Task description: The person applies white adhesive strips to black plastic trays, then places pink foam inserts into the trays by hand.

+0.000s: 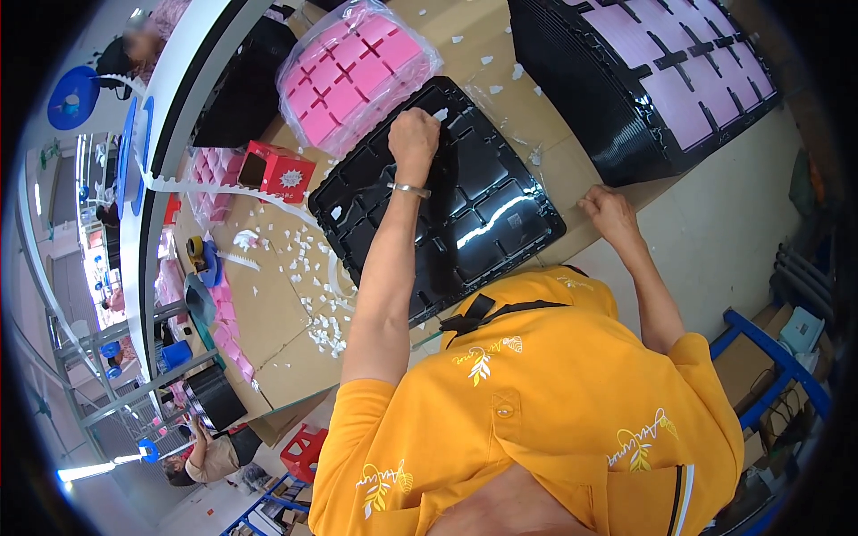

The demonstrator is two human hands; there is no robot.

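Production workshop, as shown by fittings and stock. Tabletop (255, 332) strewn with white scraps (329, 337); black plastic tray (478, 189) laid there, tall tray stack (572, 94) set to its right. Pink pieces (357, 67) wrapped in clear plastic. Co-worker (214, 454) and lit strip light (89, 470) seen farther off.

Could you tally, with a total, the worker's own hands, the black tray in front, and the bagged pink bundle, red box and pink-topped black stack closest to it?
Hands: 2 (left hand, right hand)
Black tray: 1
Bagged pink bundle: 1
Red box: 1
Pink-topped black stack: 1
Total: 6
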